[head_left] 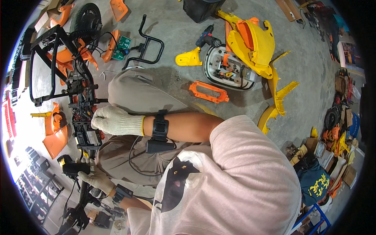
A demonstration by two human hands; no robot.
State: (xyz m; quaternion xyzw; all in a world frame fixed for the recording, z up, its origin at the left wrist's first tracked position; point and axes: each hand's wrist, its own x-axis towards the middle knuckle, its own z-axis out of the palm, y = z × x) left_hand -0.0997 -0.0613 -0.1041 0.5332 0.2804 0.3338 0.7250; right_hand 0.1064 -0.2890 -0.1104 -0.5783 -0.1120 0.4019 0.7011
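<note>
Left hand (94, 177) gripping, right hand (111, 119) balled at a stripped scooter (80, 88)

The person is sitting or crouching, knees bent, facing the scooter, which is standing along the left of the view with its wheel (87, 18) showing at the top. The left hand, gloved, is grasping a black part (71, 169) near the scooter's lower end, thumb and fingers wrapping its near end; what kind of part it is, the view is not making clear. The right hand, also gloved, is forming a fist just beside the scooter's bared middle. Its fingers are hiding whatever may be inside, so one cannot tell if it is holding anything. A black band (159, 125) is circling the right forearm, and a black device (122, 192) is sitting on the left wrist.

An orange panel (56, 133) is lying on the scooter's far side. Near its upper end a green plate (122, 47) is resting close to a bent black bar (140, 29). Farther right on the floor (168, 23), a drill (207, 37) is lying at the edge of a white tray (219, 80) containing small parts. An orange frame (224, 95) is lying just below the tray, a yellow panel (190, 58) is lying to its left, and a yellow cowl (258, 43) is resting to its upper right.
</note>
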